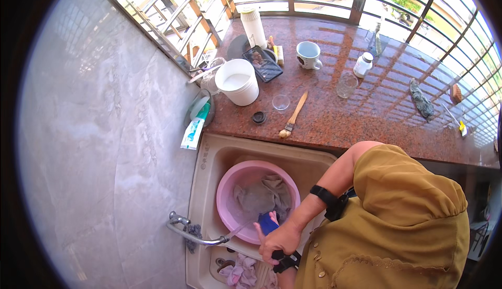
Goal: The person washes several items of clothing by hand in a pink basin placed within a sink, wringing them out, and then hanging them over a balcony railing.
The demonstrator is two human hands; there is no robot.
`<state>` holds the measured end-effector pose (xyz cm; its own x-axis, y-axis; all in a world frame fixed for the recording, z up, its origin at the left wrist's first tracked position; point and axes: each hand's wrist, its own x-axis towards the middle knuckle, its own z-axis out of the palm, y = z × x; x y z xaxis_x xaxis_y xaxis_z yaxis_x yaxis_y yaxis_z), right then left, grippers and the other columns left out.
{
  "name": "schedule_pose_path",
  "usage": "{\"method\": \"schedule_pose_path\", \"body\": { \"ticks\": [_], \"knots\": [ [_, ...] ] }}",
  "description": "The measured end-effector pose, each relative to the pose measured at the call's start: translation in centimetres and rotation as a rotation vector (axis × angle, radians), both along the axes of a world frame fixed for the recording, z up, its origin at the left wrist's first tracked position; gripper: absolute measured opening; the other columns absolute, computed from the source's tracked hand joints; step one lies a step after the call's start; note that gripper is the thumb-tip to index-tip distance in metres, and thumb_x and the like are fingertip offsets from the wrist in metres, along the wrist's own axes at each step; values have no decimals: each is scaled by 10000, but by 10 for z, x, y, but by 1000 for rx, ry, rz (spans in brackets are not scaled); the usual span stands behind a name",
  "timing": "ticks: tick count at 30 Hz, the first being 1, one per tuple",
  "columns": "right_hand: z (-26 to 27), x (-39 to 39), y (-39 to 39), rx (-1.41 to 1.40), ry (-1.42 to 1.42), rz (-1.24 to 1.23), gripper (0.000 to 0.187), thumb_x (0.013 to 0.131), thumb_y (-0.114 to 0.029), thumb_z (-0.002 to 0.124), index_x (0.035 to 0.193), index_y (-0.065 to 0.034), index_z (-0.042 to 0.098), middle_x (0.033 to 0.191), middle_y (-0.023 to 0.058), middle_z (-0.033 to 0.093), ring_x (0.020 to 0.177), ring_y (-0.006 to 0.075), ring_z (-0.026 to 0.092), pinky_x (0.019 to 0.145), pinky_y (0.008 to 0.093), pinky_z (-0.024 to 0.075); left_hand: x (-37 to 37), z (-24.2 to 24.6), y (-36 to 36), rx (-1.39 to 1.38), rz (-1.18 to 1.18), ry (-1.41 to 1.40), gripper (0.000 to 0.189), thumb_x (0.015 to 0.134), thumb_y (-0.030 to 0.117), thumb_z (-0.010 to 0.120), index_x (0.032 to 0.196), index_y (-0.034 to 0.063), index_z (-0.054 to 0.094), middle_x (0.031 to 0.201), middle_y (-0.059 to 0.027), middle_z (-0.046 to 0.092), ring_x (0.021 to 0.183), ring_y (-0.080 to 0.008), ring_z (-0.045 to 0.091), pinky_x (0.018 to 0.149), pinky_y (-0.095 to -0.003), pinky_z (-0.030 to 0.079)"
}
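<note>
Over a pink basin (225, 175), my right hand (280, 238) lies across my left wrist, its fingers curled on a black wrist strap (288, 260). Beyond it, parts of my left hand (260, 233) show, with spread fingertips around a blue item (268, 224). Whether that item is held or worn is unclear; most of the left palm is hidden. Grey cloth (266, 195) soaks in the basin's cloudy water. A thin stream falls from the chrome faucet (204, 242) into the basin, close to my left fingers.
The basin stands in a beige sink (313, 159); pale wet cloth (243, 271) lies beside it. On the granite counter (251, 126) are a white bucket (237, 83), a brush (296, 112), a mug (308, 55) and a glass jar (347, 85). A toothpaste tube (196, 128) leans by the tiled wall.
</note>
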<state>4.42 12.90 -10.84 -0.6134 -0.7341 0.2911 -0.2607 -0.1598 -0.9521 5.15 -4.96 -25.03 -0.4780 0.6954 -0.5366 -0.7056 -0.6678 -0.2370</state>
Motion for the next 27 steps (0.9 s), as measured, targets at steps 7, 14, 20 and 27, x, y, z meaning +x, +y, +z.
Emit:
{"method": "schedule_pose_path", "body": {
  "ticks": [7, 14, 20, 27],
  "knots": [
    [-34, -105, 30, -197, -578, -439, 398, 534, -55, 564, 929, -31, 600, 832, 42, 572, 820, 155, 527, 696, 290, 444, -19, -27, -15, -316, -26, -17, 378, 882, 189, 612, 1244, 85, 574, 1247, -132, 579, 877, -246, 591, 707, -313, 558],
    [-153, -104, 31, -267, -1151, -530, 436, 778, -362, 590, 1134, -111, 589, 1154, 70, 554, 1093, 201, 487, 967, 351, 369, -40, 46, 25, 15, -45, 67, 695, 821, 299, 707, 1393, 51, 400, 1391, -153, 440, 893, -237, 502, 761, -319, 531],
    [-194, -47, 39, -480, -1394, -447, 1031, 740, -796, 504, 1497, -156, 220, 1562, 136, 165, 1431, 357, 136, 1114, 594, 78, -44, 78, 53, 341, 81, 13, 786, 797, 370, 721, 1426, 75, 352, 1417, -160, 404, 941, -238, 468, 831, -340, 484],
    [-177, -73, 24, -956, -1492, -397, 770, 792, -631, 624, 1333, -109, 456, 1361, 145, 481, 1244, 308, 455, 1044, 498, 365, -38, 81, 61, 346, 63, -33, 791, 777, 350, 737, 1417, 69, 365, 1398, -128, 431, 945, -203, 457, 832, -339, 474]
  ]
}}
